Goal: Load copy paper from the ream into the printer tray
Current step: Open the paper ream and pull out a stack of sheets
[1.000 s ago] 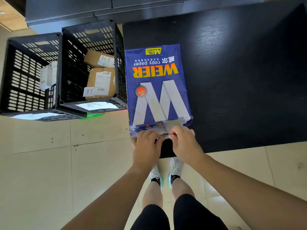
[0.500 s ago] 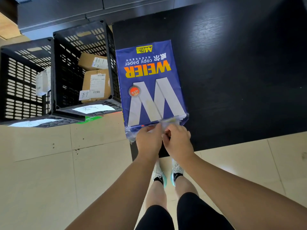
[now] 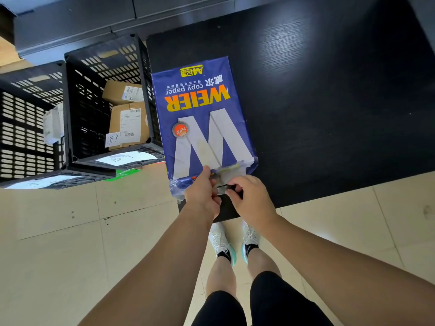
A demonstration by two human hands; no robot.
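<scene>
A blue ream of copy paper (image 3: 202,118) is lying flat on the black table (image 3: 329,102), in the middle of the frame, with its near end sticking out over the table's edge. The left hand (image 3: 202,194) is pinching the torn wrapper flap (image 3: 226,171) at that near end, thumb on top. The right hand (image 3: 251,198) is curling its fingers shut on a small strip of the wrapper just below it. Half a second ago the two hands were touching; now they are sitting a little apart, with a dark gap between them. The ream is staying in the same spot on the table. At the left of the frame, two black crates (image 3: 70,90) are standing on the tiled floor (image 3: 70,243), with cardboard boxes (image 3: 128,123) inside one.
</scene>
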